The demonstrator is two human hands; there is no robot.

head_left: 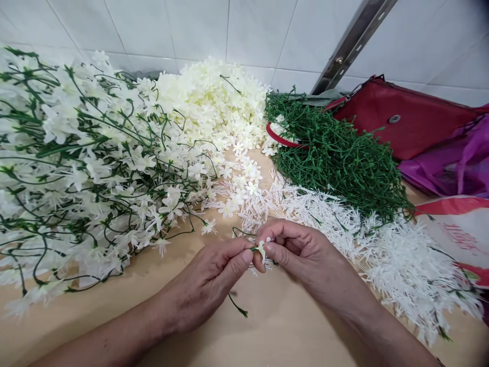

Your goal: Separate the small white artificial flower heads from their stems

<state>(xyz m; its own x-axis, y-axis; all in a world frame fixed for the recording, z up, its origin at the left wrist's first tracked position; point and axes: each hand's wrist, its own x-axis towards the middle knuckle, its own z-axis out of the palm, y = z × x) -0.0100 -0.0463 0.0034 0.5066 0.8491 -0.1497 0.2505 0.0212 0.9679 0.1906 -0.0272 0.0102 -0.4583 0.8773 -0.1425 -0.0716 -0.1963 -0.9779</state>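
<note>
My left hand [225,270] pinches a thin green artificial stem [237,305], whose lower end hangs below the fingers. At the stem's tip, between the two hands, sits a small cream flower head [262,248]. My right hand [296,247] has thumb and fingers closed on that flower head from the right. Just beyond the hands lie white stamen pieces [317,204] and loose cream petals [246,176]. Part of the stem is hidden behind my left fingers.
Assembled white flowers [95,168] are heaped on the left, with a cream petal pile [214,97] behind. Green stems [336,148] lie right of centre. Further right are a red bag [382,112], a purple plastic bag [446,163] and a white-and-red bag [454,232]. A tiled wall [260,30] stands behind.
</note>
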